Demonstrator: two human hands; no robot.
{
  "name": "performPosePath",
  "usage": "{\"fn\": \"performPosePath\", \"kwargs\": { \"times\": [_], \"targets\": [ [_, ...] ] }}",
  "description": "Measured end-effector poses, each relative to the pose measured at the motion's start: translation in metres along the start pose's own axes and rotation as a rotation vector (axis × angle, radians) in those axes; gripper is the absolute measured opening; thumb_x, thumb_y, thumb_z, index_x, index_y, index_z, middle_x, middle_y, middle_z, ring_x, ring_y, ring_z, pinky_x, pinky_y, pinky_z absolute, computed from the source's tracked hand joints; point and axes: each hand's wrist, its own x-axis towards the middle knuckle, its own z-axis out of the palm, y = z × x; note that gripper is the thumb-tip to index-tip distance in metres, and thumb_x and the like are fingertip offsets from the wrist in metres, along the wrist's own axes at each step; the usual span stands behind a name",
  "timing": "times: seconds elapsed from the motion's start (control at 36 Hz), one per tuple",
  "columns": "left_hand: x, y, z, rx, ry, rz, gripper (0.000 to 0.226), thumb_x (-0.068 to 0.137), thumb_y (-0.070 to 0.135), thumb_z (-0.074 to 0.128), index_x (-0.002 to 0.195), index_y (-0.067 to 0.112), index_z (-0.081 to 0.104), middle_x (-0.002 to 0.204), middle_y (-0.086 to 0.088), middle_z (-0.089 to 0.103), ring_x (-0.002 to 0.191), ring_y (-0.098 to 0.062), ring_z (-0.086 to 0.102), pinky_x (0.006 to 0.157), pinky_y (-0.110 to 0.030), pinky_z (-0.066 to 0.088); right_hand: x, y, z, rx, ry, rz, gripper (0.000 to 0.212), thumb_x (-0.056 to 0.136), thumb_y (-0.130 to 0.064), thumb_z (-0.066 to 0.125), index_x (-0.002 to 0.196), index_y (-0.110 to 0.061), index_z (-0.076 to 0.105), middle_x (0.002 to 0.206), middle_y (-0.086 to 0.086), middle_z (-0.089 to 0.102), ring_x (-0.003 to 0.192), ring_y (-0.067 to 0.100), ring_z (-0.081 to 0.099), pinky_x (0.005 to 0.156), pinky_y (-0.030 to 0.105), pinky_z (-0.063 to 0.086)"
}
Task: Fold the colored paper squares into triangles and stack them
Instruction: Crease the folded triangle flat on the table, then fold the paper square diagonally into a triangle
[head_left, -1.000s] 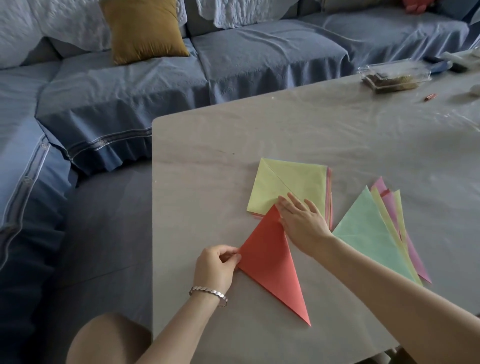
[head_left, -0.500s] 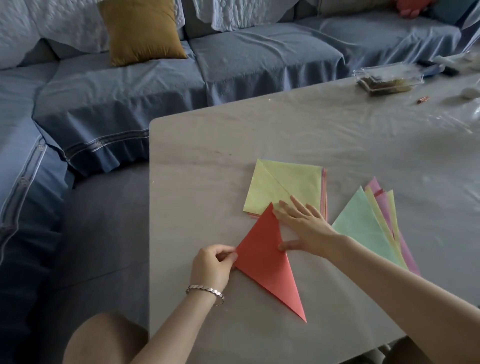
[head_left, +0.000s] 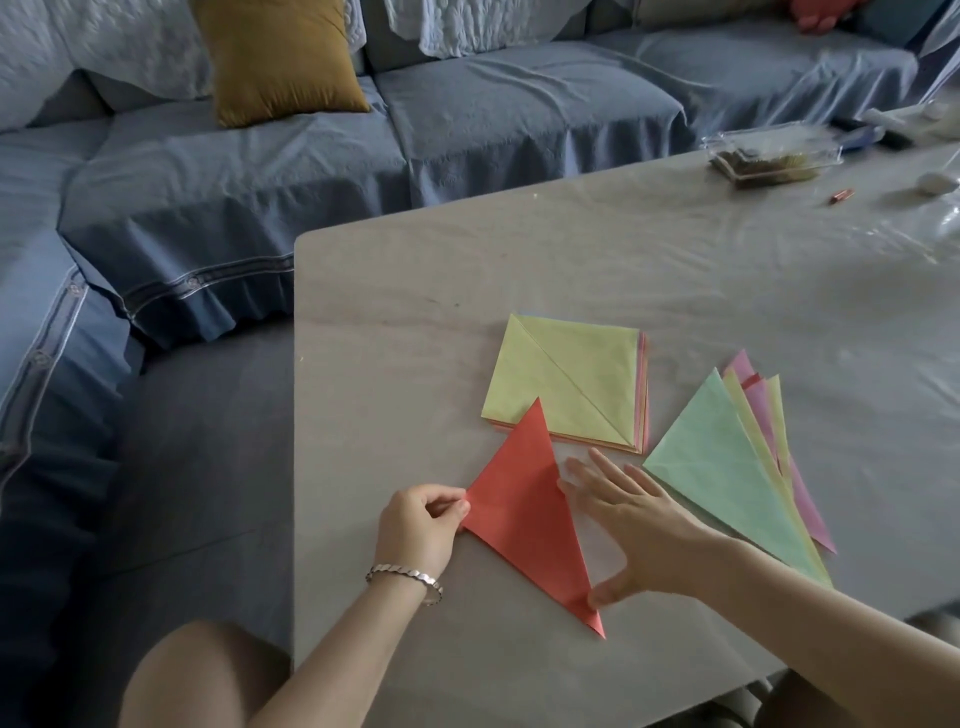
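The red triangle (head_left: 524, 514) lies flat on the surface (head_left: 415, 312), with its upper tip overlapping the near corner of the stack of unfolded squares (head_left: 566, 384). As a single folded sheet, it should be treated as very light, thin and limp. It will likely slide on the smooth covering and pick up unwanted creases if squeezed or bent. The long right edge appears to be the fold, so it is the stiffest line. The left corner is where the loose layers meet. The left hand (head_left: 418, 525) has its grip closed on that corner, thumb against fingertips, which keeps the layers aligned. The right hand (head_left: 628, 525) has its grip apart: the fingers are straight and spread along the folded edge, and the thumb touches the paper near the lower tip. Motion blur makes it unclear whether the palm presses down. A light pinch at a corner, or flat fingers on the fold, is the advisable hold. The fan of finished triangles (head_left: 727, 467), green on top, lies just right of the right hand and is the probable destination. A clear plastic box (head_left: 774, 156) sits at the far edge, and a blue sofa (head_left: 467, 104) lies beyond.
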Motion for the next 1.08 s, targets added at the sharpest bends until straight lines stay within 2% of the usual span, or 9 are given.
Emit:
{"fn": "performPosePath", "kwargs": {
  "times": [0.31,0.42,0.5,0.56,0.67,0.72,0.78,0.89,1.08],
  "targets": [
    [-0.004,0.003,-0.001,-0.079,0.021,-0.008,0.016,0.081,0.004,0.065,0.076,0.019,0.069,0.071,0.008,0.066,0.063,-0.001,0.060,0.062,-0.017,0.046,-0.018,-0.009,0.010,0.189,0.049,-0.018,0.121,0.062,-0.063,0.070,0.148,-0.022,-0.003,0.148,-0.015,-0.021,0.134,0.009,-0.030,0.108,0.024,-0.015],
    [-0.010,0.013,0.001,-0.273,0.039,0.009,0.023,0.080,0.001,0.066,0.071,0.022,0.068,0.069,0.002,0.067,0.064,-0.009,0.062,0.066,-0.020,0.052,-0.014,-0.020,0.004,0.643,0.360,0.061,0.081,0.075,-0.053,0.067,0.135,-0.048,0.013,0.151,-0.010,0.017,0.140,0.008,0.011,0.113,0.026,0.014],
    [-0.016,0.028,0.006,-0.371,0.007,0.045,0.018,0.080,-0.001,0.065,0.077,0.016,0.070,0.061,0.001,0.065,0.051,-0.005,0.060,0.056,-0.018,0.053,-0.015,-0.027,-0.001,1.058,0.615,0.108,0.060,0.080,-0.033,0.069,0.121,-0.056,0.032,0.128,-0.008,0.051,0.114,0.008,0.053,0.096,0.029,0.045],
    [-0.019,0.038,0.011,-0.400,-0.022,0.079,0.020,0.080,-0.001,0.065,0.074,0.018,0.069,0.057,0.004,0.064,0.049,-0.002,0.059,0.052,-0.015,0.052,-0.019,-0.026,-0.006,1.196,0.737,0.132,0.052,0.083,-0.009,0.066,0.113,-0.046,0.047,0.109,0.001,0.058,0.090,0.003,0.063,0.080,0.025,0.054],
    [-0.014,0.048,0.022,-0.337,-0.100,0.140,0.018,0.083,0.009,0.065,0.071,0.021,0.067,0.057,0.008,0.065,0.057,-0.004,0.060,0.061,-0.021,0.052,-0.030,-0.001,-0.017,1.194,0.932,0.315,0.040,0.085,0.005,0.058,0.094,-0.034,0.061,0.100,0.009,0.062,0.071,0.009,0.063,0.065,0.023,0.055],
    [-0.007,0.048,0.025,-0.249,-0.084,0.177,0.016,0.083,0.009,0.065,0.073,0.022,0.066,0.065,0.012,0.064,0.057,0.005,0.057,0.064,-0.014,0.049,-0.037,0.020,-0.016,1.151,0.959,0.458,0.036,0.087,0.003,0.057,0.097,-0.032,0.061,0.104,0.010,0.062,0.083,0.022,0.064,0.071,0.037,0.056],
    [0.003,0.049,0.028,-0.182,-0.039,0.171,0.010,0.082,0.009,0.065,0.084,0.019,0.068,0.075,0.012,0.064,0.064,0.007,0.058,0.065,-0.011,0.045,-0.046,0.040,-0.013,0.990,0.907,0.602,0.033,0.088,-0.003,0.055,0.109,-0.029,0.060,0.111,0.009,0.060,0.094,0.025,0.059,0.074,0.035,0.050],
    [0.023,0.054,0.031,-0.016,0.034,0.122,0.023,0.085,0.012,0.060,0.107,0.016,0.063,0.103,0.000,0.064,0.094,-0.008,0.058,0.076,-0.016,0.041,-0.052,0.056,-0.011,0.612,0.668,0.824,0.039,0.088,-0.016,0.056,0.126,-0.023,0.051,0.137,0.012,0.035,0.128,0.029,0.026,0.100,0.044,0.034],
    [0.054,0.067,0.034,0.121,-0.055,0.014,0.053,0.085,0.017,0.057,0.135,0.018,0.039,0.137,-0.004,0.044,0.121,-0.019,0.046,0.092,-0.028,0.040,-0.012,0.029,-0.021,0.460,0.602,0.411,0.042,0.087,-0.011,0.057,0.129,-0.017,0.053,0.147,0.003,0.036,0.134,0.023,0.034,0.109,0.033,0.028]
  ]
}}
